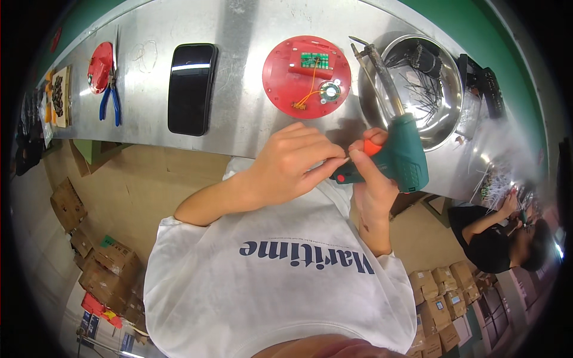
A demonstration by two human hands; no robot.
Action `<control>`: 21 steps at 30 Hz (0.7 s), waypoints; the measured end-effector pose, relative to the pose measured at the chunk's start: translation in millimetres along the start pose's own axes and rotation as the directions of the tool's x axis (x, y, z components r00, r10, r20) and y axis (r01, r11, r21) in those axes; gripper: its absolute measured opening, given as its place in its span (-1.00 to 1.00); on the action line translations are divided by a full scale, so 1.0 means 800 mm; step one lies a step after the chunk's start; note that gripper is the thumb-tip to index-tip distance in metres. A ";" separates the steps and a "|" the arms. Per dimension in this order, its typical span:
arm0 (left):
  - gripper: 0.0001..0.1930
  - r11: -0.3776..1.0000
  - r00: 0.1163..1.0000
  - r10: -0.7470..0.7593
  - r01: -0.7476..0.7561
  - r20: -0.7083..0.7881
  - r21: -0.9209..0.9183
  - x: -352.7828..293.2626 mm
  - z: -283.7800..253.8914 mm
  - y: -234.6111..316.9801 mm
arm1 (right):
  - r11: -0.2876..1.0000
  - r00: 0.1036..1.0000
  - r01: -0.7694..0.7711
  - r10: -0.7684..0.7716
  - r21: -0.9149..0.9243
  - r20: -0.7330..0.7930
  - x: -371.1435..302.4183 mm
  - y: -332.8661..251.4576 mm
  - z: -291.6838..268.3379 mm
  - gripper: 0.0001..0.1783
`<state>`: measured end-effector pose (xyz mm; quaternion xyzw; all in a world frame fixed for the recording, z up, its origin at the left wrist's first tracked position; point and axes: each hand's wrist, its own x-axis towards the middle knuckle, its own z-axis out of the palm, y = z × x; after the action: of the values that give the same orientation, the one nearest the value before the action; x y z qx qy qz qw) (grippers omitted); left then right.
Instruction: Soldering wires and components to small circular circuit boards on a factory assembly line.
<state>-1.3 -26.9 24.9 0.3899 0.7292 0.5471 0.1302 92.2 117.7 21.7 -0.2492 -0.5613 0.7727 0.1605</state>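
In my right hand is a green soldering gun with an orange trigger, its long metal barrel pointing away over the rim of a steel bowl. My left hand meets the right one beside the gun's handle, thumb and forefinger pinched together. Whatever lies between those fingertips is too small to make out. Just beyond my hands, a round red plastic disc lies on the metal table. It carries a green circuit board, orange wires and a small round silver part.
Black thin strands fill part of the bowl. Left of the disc lie a black phone, blue-handled pliers and a smaller red piece. A co-worker sits at the right. Cardboard boxes stand on the floor.
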 end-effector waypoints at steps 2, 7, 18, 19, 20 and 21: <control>-0.85 0.999 1.000 0.030 -0.031 -0.005 -0.018 0.001 -0.001 -0.002 | 0.991 0.999 -0.045 0.046 0.125 -0.008 0.001 0.000 -0.001 -0.48; -0.86 0.968 0.964 0.132 -0.076 -0.231 0.237 0.018 -0.010 -0.018 | 0.985 0.996 -0.071 0.079 0.155 -0.048 0.002 -0.013 -0.011 -0.48; -0.87 0.945 0.977 0.095 -0.029 -0.189 0.325 0.024 -0.027 -0.037 | 0.990 0.998 -0.052 0.056 0.129 -0.026 -0.004 -0.012 -0.019 -0.46; -0.88 0.976 0.974 0.047 0.002 -0.220 0.217 0.018 -0.028 -0.033 | 0.990 0.999 -0.047 0.045 0.132 0.015 -0.003 -0.011 -0.014 -0.45; -0.88 0.976 0.975 0.042 0.007 -0.218 0.217 0.012 -0.028 -0.031 | 0.990 0.998 -0.043 0.035 0.135 0.057 -0.002 -0.010 -0.009 -0.45; -0.88 0.994 0.973 -0.055 0.076 -0.225 0.084 0.005 -0.028 -0.029 | 0.990 0.998 -0.050 0.042 0.135 0.056 0.001 -0.008 -0.004 -0.45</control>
<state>-27.7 -41.6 13.2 0.3076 0.7761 0.5485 0.0478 92.9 122.4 26.8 -0.2298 -0.5052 0.8192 0.1443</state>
